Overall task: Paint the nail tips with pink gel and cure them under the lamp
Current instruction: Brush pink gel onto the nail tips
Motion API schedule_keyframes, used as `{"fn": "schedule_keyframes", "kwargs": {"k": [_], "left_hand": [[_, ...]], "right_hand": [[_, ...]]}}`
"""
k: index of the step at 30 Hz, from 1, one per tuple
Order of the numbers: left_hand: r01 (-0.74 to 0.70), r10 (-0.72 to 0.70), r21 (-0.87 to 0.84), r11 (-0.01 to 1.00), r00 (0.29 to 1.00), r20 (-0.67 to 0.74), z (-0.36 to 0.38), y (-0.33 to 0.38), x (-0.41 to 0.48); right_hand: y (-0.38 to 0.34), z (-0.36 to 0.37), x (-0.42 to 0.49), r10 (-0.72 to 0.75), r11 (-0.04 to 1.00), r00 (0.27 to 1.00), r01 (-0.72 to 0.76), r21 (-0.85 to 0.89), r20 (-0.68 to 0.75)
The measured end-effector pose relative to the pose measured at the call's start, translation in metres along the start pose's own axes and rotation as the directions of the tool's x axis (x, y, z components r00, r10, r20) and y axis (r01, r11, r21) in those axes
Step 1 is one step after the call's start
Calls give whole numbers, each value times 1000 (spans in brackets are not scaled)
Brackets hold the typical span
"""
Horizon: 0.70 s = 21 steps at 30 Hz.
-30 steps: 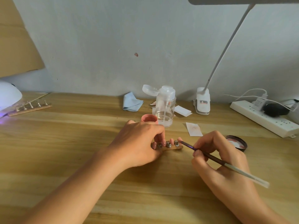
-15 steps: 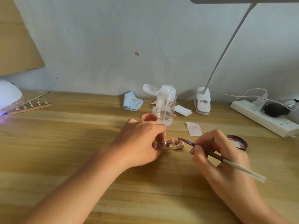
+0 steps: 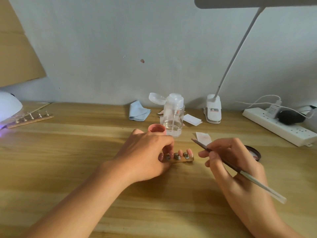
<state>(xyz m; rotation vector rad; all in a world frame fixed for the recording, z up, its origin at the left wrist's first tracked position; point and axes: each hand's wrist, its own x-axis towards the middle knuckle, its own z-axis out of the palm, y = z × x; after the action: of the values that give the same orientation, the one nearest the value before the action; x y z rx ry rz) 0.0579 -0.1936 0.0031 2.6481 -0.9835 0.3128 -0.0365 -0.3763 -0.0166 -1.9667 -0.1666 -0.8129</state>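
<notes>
A clear plastic pump bottle (image 3: 173, 117) with its white cap flipped open stands on the pale wooden counter (image 3: 68, 160), near the wall. Just in front of the bottle, slightly to its left, sits a small round pink gel jar (image 3: 157, 128), open. I cannot tell whether the two touch.

Nearer the camera from the bottle, a short wooden strip (image 3: 180, 160) lies flat on the counter. It carries a row of glossy pink nail tips (image 3: 180, 152) on small metal stands. The left hand (image 3: 147, 155) rests over the strip's left end, its grip closed on that end with curled fingers. Three stands show to the right of the fingers.

The right hand (image 3: 235, 165), in front of the bottle and to its right, has its grip clenched pen-fashion round a thin brush with a dark front and a pale handle (image 3: 252, 179). The brush tip points up and left toward the bottle, lifted apart from the nail tips.

Right of the bottle, a round black lid with pink inside (image 3: 253, 152) lies partly hidden behind the right hand. A white paper scrap (image 3: 203, 137) lies between the lid and the bottle, and a folded light-blue cloth (image 3: 138, 112) lies to the bottle's left. Far left of the bottle, a white domed curing lamp (image 3: 9, 105) glows violet underneath, with a long brown board of metal stands (image 3: 30, 118) reaching under it. To the bottle's right stands a white clip desk lamp (image 3: 213, 109), and beyond it a white power strip (image 3: 277, 127).
</notes>
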Motion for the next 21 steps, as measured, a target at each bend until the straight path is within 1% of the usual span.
{"fn": "schedule_keyframes", "kwargs": {"k": [2,4,7,9,10,12,18,21], "left_hand": [[1,-1,1,1000,1000,-4,0,0,0],[3,-3,2,1000,1000,-3,1,1,1],[8,-7,10,1000,1000,-15,1,0,1],[7,-6,36,999,999,-31,1,-2,2],[6,-4,51,999,999,-34,0,-4,2],[4,-1,77,997,999,-34,0,-6,3],[-23,31,147,989,998,-54,1,-9,3],[-30,43,164,986,996,-73,3,-9,3]], "right_hand": [[1,-1,1,63,996,998,-63,62,-2],[3,-3,3,166,971,986,-162,177,-9],[7,-5,4,358,863,934,-326,386,-10],[10,-4,4,456,796,890,-409,446,3],[11,-4,5,479,775,878,-428,465,9],[11,-4,6,481,766,877,-427,480,11],[10,-3,7,443,786,897,-394,477,11],[9,-3,10,446,772,895,-398,495,24]]}}
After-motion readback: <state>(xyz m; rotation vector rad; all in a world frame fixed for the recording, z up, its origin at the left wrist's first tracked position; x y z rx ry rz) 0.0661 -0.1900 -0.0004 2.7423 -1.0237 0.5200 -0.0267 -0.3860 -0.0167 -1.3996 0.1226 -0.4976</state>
